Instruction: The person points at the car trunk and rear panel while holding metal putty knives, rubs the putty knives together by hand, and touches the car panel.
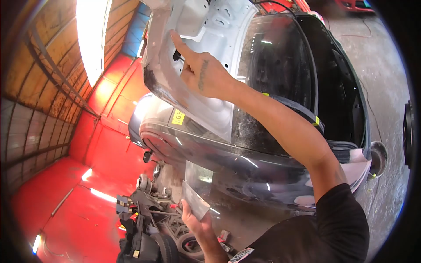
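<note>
My right hand [208, 74] reaches up to a grey and white car body panel [219, 116], its index finger stretched out onto the panel's surface. Its other fingers are bent, and nothing shows in them. The panel, with holes and a dark patch at its lower left edge, stands raised by the dark car's rear window [280, 57]. Low in the view, my left hand [198, 224] grips a thin grey plate [195, 201] by its lower end. A second pale rectangle [201, 174] shows just above that plate; whether it is held too, I cannot tell.
The dark car body [197, 147] fills the middle, with a yellow marked label [178, 117] on its glass. Loose parts and a tire [189, 244] lie on the floor at the bottom. A red wall [52, 201] stands at the left, and a bucket [378, 158] at the right.
</note>
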### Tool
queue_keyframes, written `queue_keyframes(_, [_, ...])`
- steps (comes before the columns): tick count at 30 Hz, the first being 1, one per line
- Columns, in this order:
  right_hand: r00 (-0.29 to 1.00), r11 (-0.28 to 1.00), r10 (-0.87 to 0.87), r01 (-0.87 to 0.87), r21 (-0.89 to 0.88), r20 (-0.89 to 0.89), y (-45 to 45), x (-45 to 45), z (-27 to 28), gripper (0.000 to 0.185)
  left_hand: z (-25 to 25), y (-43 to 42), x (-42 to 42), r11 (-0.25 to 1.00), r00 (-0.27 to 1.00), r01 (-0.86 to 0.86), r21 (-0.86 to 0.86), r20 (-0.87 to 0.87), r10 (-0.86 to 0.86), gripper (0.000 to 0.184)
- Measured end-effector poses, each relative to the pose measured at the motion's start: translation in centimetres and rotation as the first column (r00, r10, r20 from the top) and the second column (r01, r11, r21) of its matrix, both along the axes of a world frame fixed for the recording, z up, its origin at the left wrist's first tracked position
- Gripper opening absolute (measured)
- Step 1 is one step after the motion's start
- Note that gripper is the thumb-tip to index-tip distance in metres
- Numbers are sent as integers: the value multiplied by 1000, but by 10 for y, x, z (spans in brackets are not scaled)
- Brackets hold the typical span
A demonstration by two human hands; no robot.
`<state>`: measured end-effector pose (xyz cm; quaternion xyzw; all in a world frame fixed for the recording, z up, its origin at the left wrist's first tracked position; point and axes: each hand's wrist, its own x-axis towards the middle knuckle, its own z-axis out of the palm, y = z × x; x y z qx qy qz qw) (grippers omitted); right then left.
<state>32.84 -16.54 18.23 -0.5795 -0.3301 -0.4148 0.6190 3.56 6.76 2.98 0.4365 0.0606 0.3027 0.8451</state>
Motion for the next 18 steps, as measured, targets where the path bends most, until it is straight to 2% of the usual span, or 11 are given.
queue_keyframes(2, [999,999,32,-32,-6,-8,1,1,5,90,-4,8,-4,999,999,46,10,14,-46,37])
queue_keyframes(5, [994,994,113,-113,5,-5,9,4,5,90,-1,3,-2,999,999,-46,-9,-19,46,38])
queue_keyframes(8, [980,983,179,-181,-23,-83,7,-3,6,91,-1,5,-3,999,999,-42,-12,-13,42,38])
queue_keyframes(11, [980,982,180,-184,-34,-81,12,0,3,92,1,3,-1,998,998,-55,-28,-16,54,39])
queue_keyframes(14, [993,993,35,-47,-108,-109,12,-1,0,93,-3,7,-2,999,998,-49,-13,-25,49,40])
queue_keyframes(17, [993,977,-54,30,-213,-109,12,-1,-5,92,-4,10,-5,997,997,67,-25,29,-66,34])
queue_keyframes(18, [991,972,-78,52,-231,-106,12,-2,-6,91,-3,9,-4,998,998,57,-33,26,-56,34])
